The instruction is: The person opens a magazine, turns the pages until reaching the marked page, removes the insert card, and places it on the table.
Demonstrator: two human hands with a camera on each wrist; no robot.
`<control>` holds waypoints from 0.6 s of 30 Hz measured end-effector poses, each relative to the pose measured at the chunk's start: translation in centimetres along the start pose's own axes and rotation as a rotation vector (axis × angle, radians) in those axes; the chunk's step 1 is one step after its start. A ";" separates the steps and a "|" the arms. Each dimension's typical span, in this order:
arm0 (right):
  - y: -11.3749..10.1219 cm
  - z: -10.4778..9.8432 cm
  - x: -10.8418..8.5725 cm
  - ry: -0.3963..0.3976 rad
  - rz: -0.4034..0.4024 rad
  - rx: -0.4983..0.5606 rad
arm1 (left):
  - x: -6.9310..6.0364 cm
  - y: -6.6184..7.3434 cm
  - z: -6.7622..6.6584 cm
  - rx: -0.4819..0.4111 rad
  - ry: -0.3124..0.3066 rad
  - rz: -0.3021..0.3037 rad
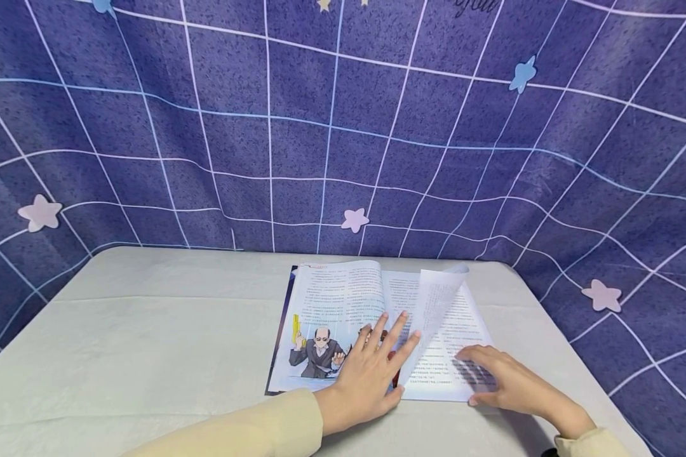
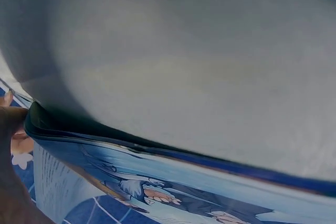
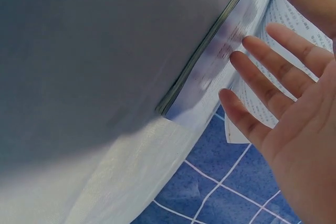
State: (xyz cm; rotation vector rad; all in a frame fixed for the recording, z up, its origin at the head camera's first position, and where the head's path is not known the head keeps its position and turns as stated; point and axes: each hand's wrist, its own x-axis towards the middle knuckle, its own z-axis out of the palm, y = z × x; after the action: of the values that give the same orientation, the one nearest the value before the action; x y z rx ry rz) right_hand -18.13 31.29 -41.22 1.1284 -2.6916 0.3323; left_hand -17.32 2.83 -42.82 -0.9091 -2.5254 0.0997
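An open magazine or book [image 1: 326, 295] with printed text and a cartoon man in a dark suit [image 1: 318, 355] lies on the table. My left hand [image 1: 366, 377] rests with spread fingers across its lower middle, near the spine. A single page [image 1: 436, 298] stands partly lifted over the right side, its upper edge curling. Over the lower right page is my right hand [image 1: 514, 381], its fingers apart and slightly bent. In the right wrist view that hand [image 3: 299, 114] holds nothing, beside the book's edge [image 3: 202, 56]. The left wrist view shows the book's lower edge [image 2: 184, 158] close up.
A pale cloth covers the table [image 1: 148, 343] around the book. Behind and to the right hangs a blue curtain [image 1: 297, 146] with grid lines and stars.
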 end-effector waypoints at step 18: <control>-0.2 -0.2 -0.2 -0.038 0.015 -0.021 | 0.1 -0.1 -0.6 -0.006 -0.082 0.054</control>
State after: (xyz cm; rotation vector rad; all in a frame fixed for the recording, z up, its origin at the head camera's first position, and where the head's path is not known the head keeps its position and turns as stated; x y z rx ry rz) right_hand -17.86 31.38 -41.11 1.1205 -2.7305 0.2875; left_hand -17.12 2.76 -42.22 -0.9950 -2.5775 0.1497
